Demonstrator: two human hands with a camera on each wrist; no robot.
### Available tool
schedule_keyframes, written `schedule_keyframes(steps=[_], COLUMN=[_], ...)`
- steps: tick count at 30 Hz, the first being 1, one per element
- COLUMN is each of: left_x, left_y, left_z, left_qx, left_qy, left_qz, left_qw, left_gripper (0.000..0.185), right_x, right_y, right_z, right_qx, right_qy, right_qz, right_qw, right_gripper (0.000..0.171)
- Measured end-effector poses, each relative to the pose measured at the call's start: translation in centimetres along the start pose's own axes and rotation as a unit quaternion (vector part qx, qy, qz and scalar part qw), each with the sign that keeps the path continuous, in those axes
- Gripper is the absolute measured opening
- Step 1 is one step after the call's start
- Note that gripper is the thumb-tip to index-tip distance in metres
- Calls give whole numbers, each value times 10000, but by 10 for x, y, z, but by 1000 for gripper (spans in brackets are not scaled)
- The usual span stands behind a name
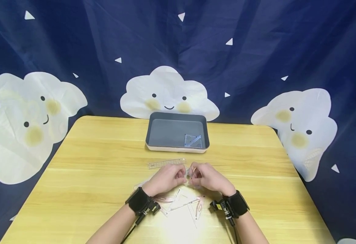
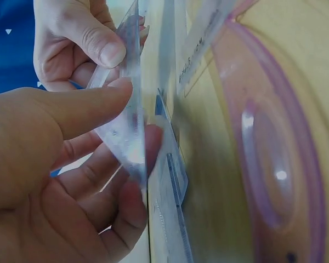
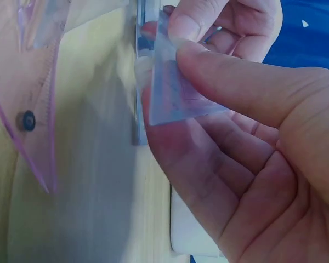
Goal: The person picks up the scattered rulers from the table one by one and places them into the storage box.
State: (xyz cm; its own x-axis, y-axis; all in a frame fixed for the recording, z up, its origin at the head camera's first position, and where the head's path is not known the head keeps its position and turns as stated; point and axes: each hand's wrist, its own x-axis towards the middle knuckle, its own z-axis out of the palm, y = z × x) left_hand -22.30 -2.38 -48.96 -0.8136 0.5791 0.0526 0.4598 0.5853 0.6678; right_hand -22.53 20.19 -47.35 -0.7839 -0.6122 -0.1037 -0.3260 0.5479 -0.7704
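Between my left hand (image 1: pixel 167 177) and right hand (image 1: pixel 211 177) is a small clear plastic set square (image 2: pixel 123 129), held over the near-middle of the table. In the left wrist view, the left thumb presses its face while the fingers lie behind it. My right hand pinches the same set square from the other side with thumb and fingers, as the right wrist view shows. A clear ruler (image 1: pixel 159 164) lies just beyond the hands. Below them, several clear and pink-edged set squares (image 1: pixel 199 207) lie loosely overlapping on the wood.
A grey tray (image 1: pixel 169 132) with a pale outside stands at the far middle of the table (image 1: pixel 98 152). Clear set squares (image 1: pixel 192 141) lie in its near right corner. Behind the table hangs a dark blue curtain (image 1: pixel 98 40) with cloud faces.
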Motion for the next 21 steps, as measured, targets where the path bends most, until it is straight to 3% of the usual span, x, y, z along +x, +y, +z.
schedule_keyframes(steps=[9, 17, 21], left_x=[-3, -5, -4], left_y=[-3, -8, -10], left_z=[-5, -14, -18], left_qx=[-413, -564, -758], left_qy=[26, 310, 431], left_qz=[-109, -352, -350], left_qw=[9991, 9973, 9956], left_gripper=[15, 24, 19], right_x=[1, 3, 5], right_y=[0, 4, 5], right_z=[-1, 1, 1], right_qx=[593, 844, 888], right_qy=[15, 283, 466], right_qz=[-59, -390, -470], right_qw=[9982, 9953, 9938], right_gripper=[26, 44, 42])
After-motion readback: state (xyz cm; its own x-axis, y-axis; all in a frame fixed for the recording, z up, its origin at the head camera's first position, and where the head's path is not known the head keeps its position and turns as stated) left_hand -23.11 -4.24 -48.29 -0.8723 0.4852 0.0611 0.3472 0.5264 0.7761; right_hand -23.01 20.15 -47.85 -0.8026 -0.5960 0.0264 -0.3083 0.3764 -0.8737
